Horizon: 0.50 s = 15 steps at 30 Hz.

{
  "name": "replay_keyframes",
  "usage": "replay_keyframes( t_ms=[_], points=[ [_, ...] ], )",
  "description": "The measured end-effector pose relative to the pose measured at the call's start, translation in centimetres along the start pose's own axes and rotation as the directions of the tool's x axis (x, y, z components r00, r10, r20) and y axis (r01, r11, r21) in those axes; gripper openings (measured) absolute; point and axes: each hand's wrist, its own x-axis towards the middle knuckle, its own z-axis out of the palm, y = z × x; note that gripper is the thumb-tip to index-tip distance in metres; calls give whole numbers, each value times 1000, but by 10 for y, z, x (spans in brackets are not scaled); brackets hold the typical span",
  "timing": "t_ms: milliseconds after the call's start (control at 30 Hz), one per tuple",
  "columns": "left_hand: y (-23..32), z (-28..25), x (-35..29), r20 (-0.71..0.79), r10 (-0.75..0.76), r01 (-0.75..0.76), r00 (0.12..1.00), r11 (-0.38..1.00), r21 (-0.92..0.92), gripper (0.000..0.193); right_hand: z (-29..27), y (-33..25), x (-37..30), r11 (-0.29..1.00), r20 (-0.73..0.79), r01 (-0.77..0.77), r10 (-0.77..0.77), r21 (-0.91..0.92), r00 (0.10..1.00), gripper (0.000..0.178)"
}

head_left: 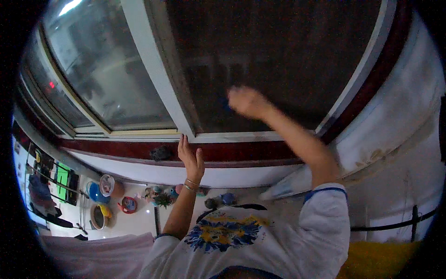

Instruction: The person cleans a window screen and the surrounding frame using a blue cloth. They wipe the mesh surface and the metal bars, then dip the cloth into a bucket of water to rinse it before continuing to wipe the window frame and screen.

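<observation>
My right hand is raised against a dark window panel, near its lower left. Its fingers are curled and slightly smeared by motion. A bit of something dark blue shows beside the fingers, too small and dim to name. My left hand is open, with fingers stretched up along the red-brown sill. Its fingertips reach the foot of the white window frame. On the sill left of this hand lies a dark grey crumpled clump, perhaps a rag.
A glass pane fills the upper left. Below the sill, potted plants, a blue basin and a bucket stand on the floor. A hanging rack is at far left. Pink cloth and yellow cloth lie near me.
</observation>
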Motion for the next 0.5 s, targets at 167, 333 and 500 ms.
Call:
replay_keyframes(
  t_ms=[167, 333, 500],
  points=[
    [-9, -9, -6, -35, -63, 64, 997, 998, 17, 57, -165, 102, 46, 865, -573, -487, 339, -123, 746, 49],
    [-9, -1, -4, -37, -25, 25, 999, 999, -25, 57, -108, 67, -9, 857, -275, -516, 499, 13, 822, 71],
    [3, 7, 0, 19, 1, 0, 1000, 999, -49, 57, 12, -14, -124, 995, 307, -24, 53, -98, 950, 32]
  ],
)
